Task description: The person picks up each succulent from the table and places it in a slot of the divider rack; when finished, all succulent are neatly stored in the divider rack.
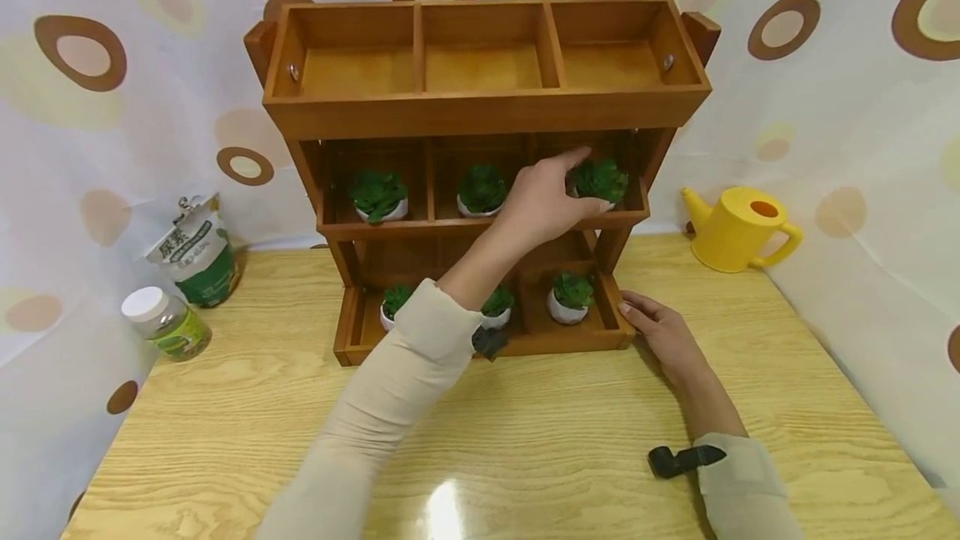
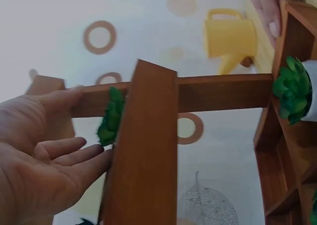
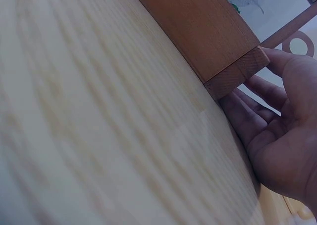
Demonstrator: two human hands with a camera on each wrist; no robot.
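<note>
In the head view my left hand (image 1: 543,198) reaches to the right compartment of the middle tier of a brown wooden shelf (image 1: 487,117). There its thumb and fingers are spread around a green potted succulent (image 1: 602,182). From the left wrist, space shows between the fingers of that hand (image 2: 44,160) and its thumb, with the succulent (image 2: 113,117) beside the fingertips. My right hand (image 1: 667,338) rests against the outer right side of the bottom tier, near its front corner. Its fingers touch the wood in the right wrist view, where the hand (image 3: 282,121) lies low by the table.
More succulents stand in the middle tier (image 1: 378,194) and bottom tier (image 1: 570,298). To the right is a yellow watering can (image 1: 738,227). A clipped pouch (image 1: 198,257) and a white-lidded jar (image 1: 167,323) stand left on the wooden table (image 1: 555,432).
</note>
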